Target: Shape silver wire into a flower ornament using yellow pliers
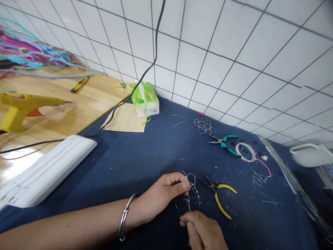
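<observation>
Between thumb and fingers, my left hand (166, 191) pinches a looped wire piece (193, 182) strung with small pink beads. Thin silvery loops stick out above and to the right of the fingertips. Just below it, my right hand (204, 231) is closed on a straight wire end (189, 205) that runs down from the looped piece. Yellow-handled pliers (220, 194) lie spread on the dark blue cloth, right of both hands. Farther back rest teal-handled pliers (225, 142), beside a tangle of wire loops (204, 125).
A white power strip (52, 173) and a yellow glue gun (28, 107) sit at the left. Behind are a green tissue pack (145, 99), a brown paper sheet (125, 118) and a hanging black cable (156, 41). A white ring (246, 152) and wire scraps (257, 180) lie rightward.
</observation>
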`<state>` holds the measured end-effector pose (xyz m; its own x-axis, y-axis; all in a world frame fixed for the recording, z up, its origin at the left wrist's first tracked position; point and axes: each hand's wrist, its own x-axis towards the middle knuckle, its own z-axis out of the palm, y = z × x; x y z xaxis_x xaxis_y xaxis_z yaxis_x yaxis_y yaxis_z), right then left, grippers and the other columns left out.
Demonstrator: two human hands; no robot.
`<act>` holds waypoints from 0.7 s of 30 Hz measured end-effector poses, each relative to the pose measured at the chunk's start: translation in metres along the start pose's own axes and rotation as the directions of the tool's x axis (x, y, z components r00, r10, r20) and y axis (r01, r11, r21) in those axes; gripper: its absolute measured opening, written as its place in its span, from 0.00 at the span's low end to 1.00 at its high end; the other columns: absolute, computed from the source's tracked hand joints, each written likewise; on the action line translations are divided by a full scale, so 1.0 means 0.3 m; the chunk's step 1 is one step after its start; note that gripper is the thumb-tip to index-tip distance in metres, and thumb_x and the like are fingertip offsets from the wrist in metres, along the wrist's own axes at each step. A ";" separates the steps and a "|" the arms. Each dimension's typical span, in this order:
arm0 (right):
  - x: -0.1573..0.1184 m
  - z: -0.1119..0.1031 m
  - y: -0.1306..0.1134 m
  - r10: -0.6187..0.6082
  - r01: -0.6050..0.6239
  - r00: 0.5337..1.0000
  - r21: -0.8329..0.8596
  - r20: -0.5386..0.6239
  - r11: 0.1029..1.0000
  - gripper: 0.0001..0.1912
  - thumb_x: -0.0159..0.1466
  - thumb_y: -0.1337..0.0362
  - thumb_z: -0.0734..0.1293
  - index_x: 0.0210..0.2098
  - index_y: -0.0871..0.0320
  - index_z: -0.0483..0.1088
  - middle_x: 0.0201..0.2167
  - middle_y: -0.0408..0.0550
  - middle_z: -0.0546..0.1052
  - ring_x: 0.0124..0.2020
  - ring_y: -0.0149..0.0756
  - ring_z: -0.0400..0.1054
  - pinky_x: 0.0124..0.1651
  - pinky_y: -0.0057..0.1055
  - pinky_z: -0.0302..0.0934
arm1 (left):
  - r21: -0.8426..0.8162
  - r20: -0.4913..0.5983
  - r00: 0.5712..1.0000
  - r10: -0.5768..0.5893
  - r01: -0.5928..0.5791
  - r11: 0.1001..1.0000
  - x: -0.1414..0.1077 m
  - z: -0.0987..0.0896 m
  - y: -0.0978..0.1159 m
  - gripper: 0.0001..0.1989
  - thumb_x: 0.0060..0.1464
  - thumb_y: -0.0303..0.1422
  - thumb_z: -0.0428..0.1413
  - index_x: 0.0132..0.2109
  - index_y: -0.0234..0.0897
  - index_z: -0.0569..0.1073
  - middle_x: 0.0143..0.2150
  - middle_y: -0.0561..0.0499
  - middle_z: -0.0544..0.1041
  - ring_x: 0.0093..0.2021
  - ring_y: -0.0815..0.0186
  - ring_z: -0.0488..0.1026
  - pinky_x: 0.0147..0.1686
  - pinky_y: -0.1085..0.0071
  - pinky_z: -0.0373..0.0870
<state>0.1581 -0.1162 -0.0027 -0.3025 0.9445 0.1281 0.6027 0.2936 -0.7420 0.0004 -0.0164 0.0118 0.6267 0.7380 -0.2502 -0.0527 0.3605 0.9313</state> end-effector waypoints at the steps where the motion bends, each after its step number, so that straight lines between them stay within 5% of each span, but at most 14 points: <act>1: -0.002 0.003 -0.004 0.006 -0.006 1.000 0.018 -0.022 1.000 0.10 0.62 0.70 0.54 0.37 0.56 0.66 0.25 0.42 0.74 0.23 0.26 0.69 0.29 0.21 0.62 | -0.001 0.001 1.000 -0.004 0.004 1.000 0.000 0.000 0.001 0.12 0.56 0.38 0.50 0.31 0.32 0.69 0.29 0.53 0.67 0.31 0.69 0.61 0.36 0.71 0.59; 8: 0.025 -0.009 -0.030 0.225 -0.246 0.968 0.224 0.112 0.943 0.12 0.64 0.63 0.54 0.32 0.58 0.67 0.17 0.40 0.69 0.13 0.22 0.59 0.17 0.18 0.53 | 0.044 0.045 0.997 0.059 -0.061 0.997 -0.004 0.001 -0.001 0.12 0.57 0.36 0.49 0.31 0.32 0.68 0.31 0.51 0.68 0.34 0.68 0.63 0.37 0.70 0.60; 13: 0.041 -0.024 -0.028 0.092 -0.092 0.993 -0.007 0.072 0.996 0.13 0.62 0.67 0.53 0.24 0.58 0.63 0.16 0.40 0.65 0.17 0.24 0.60 0.22 0.20 0.54 | 0.054 0.052 0.996 0.078 -0.081 0.995 -0.001 0.000 -0.009 0.10 0.57 0.35 0.49 0.31 0.32 0.69 0.32 0.51 0.69 0.34 0.68 0.64 0.38 0.71 0.60; 21: 0.022 -0.013 0.010 -0.034 0.064 0.993 -0.278 0.112 0.958 0.13 0.61 0.71 0.52 0.22 0.58 0.60 0.15 0.40 0.63 0.16 0.25 0.58 0.21 0.22 0.51 | 0.131 0.064 0.992 0.106 -0.114 0.985 0.000 -0.005 -0.020 0.08 0.56 0.33 0.50 0.33 0.33 0.69 0.33 0.51 0.69 0.35 0.68 0.65 0.37 0.72 0.61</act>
<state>0.1607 -0.1086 -0.0014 -0.4034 0.9116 0.0787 0.7636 0.3828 -0.5199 -0.0006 -0.0176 0.0058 0.6663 0.7338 -0.1323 -0.0211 0.1960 0.9804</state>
